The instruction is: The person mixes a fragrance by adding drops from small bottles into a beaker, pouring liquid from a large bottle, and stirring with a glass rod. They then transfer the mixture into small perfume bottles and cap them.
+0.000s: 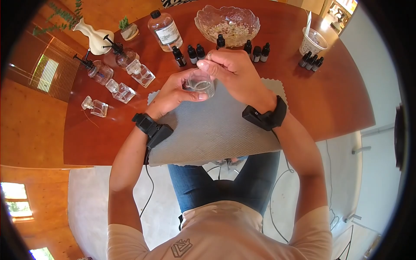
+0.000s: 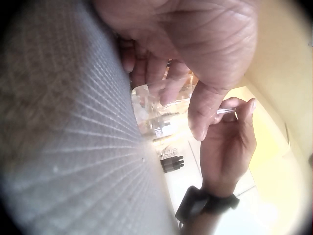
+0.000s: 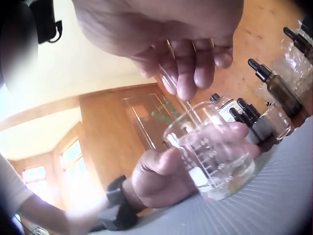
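A clear glass beaker (image 1: pixel 202 86) with printed measuring marks stands tilted over the grey mat (image 1: pixel 208 130); the left hand (image 1: pixel 177 92) grips it round the side, thumb toward the body. In the right wrist view the beaker (image 3: pixel 215 156) has a little clear liquid low inside. Above it the right hand (image 1: pixel 236 73) pinches a thin clear rod (image 3: pixel 171 78) between thumb and fingers, and the rod's lower end reaches into the beaker's mouth. The left wrist view shows the left hand (image 2: pixel 195 54) close up and the right hand (image 2: pixel 227 147) beyond, holding the rod (image 2: pixel 226 111).
Small black dropper bottles (image 1: pixel 178 56) line the mat's far side, with a large labelled bottle (image 1: pixel 166 32) and a glass bowl (image 1: pixel 227 26) behind. Glass perfume bottles (image 1: pixel 123 92) and pump bottles (image 1: pixel 100 73) stand left. A plastic cup (image 1: pixel 313 42) and more droppers (image 1: pixel 310 62) are at right.
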`<state>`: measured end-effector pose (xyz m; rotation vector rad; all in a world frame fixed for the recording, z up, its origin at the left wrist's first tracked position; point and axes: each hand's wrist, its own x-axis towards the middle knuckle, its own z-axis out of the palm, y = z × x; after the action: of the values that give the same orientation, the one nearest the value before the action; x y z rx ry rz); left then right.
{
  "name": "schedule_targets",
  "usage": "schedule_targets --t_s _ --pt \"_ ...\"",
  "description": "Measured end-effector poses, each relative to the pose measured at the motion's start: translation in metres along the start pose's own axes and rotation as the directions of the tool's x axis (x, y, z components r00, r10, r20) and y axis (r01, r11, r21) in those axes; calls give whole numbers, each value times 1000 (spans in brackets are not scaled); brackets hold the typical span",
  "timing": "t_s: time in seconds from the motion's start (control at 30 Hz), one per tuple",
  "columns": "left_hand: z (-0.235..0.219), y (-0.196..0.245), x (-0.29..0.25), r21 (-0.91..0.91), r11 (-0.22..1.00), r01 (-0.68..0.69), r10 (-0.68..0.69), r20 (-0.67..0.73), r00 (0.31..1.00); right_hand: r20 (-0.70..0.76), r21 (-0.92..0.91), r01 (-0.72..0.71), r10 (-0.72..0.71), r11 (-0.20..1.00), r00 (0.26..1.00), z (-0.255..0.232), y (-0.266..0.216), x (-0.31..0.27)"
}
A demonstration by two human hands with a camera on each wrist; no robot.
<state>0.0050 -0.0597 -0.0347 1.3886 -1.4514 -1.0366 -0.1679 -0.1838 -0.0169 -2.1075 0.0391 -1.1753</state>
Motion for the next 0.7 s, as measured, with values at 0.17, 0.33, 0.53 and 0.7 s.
schedule_targets --t_s 0.17,0.33,0.53,0.7 --pt "-2 0 0 27 999 17 -17 27 999 60 79 -104 99 991 993 -1 -1 -1" --pt "0 -1 0 -13 1000 4 -4 7 1000 32 9 -60 59 998 998 -1 1 0" --pt "0 -3 1 -10 1000 -2 2 -6 1000 -6 17 -103 103 995 995 -3 -2 -1" --pt "0 -1 1 7 1000 1 -1 3 1000 63 162 -222 215 961 975 -3 -4 -3"
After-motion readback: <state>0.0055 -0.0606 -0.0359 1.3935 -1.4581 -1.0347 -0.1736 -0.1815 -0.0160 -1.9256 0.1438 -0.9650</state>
